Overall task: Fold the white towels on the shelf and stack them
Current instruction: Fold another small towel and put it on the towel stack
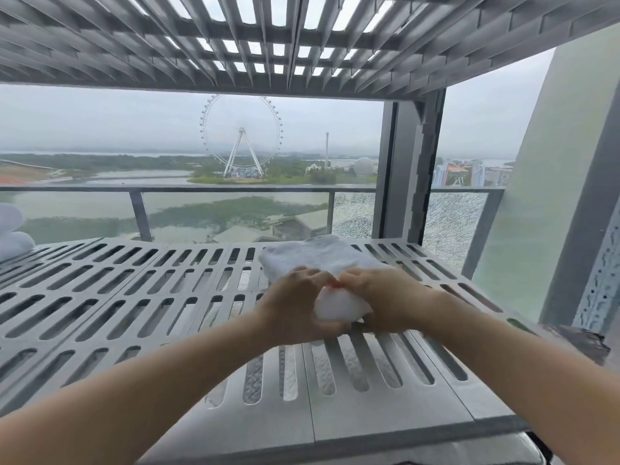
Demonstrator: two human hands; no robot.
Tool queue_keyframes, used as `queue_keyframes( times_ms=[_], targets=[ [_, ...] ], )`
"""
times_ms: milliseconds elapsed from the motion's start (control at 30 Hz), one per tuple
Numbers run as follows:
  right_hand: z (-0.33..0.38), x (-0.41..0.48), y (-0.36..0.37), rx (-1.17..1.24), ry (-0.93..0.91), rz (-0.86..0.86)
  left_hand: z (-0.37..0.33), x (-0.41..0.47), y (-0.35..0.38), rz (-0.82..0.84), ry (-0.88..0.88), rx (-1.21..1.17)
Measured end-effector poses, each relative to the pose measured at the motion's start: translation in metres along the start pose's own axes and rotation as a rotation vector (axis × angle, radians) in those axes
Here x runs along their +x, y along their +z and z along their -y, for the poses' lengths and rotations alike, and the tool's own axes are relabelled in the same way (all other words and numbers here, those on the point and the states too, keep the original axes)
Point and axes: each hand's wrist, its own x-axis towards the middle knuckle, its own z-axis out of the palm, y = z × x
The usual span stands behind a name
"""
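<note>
While fingers of both hands curl round the near edge of the white towel (322,255), left hand (297,305) and right hand (391,297) meet knuckle to knuckle, forearms stretched forward, converging, towel lying right of centre on the slotted grey shelf (134,290), more towels (11,233) far left

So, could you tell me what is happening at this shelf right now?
A person is folding a white towel on the slotted grey shelf. Both hands, left hand and right hand, meet at its near edge, each grip closed on the cloth. More folded white towels sit stacked at the shelf's far left edge.
</note>
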Motion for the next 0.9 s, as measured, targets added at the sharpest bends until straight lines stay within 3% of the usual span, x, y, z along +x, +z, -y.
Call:
queue_keyframes(
  times_ms=[100, 233, 367, 500, 667, 800, 900],
  targets=[
    [-0.03, -0.006, 0.008, 0.104, -0.004, -0.1, 0.028, -0.004, -0.009, 0.056, 0.136, 0.061],
    [-0.055, -0.014, 0.008, 0.084, 0.06, -0.016, 0.049, 0.006, -0.009, 0.121, 0.036, 0.171],
    [-0.045, -0.01, -0.009, 0.301, 0.192, 0.02, 0.044, 0.012, 0.0, 0.116, 0.009, 0.22],
    [-0.029, -0.007, -0.002, 0.192, 0.097, -0.017, 0.03, 0.012, 0.003, 0.036, 0.052, 0.272],
    [-0.055, -0.011, 0.011, 0.411, 0.127, -0.016, 0.027, 0.011, -0.008, 0.021, 0.096, 0.117],
    [-0.047, -0.008, 0.029, 0.511, 0.19, -0.338, 0.043, 0.008, -0.023, 0.151, 0.124, 0.138],
    [-0.035, -0.006, 0.041, 0.519, 0.351, -0.504, 0.052, 0.003, -0.03, 0.204, 0.124, 0.152]
  ],
)
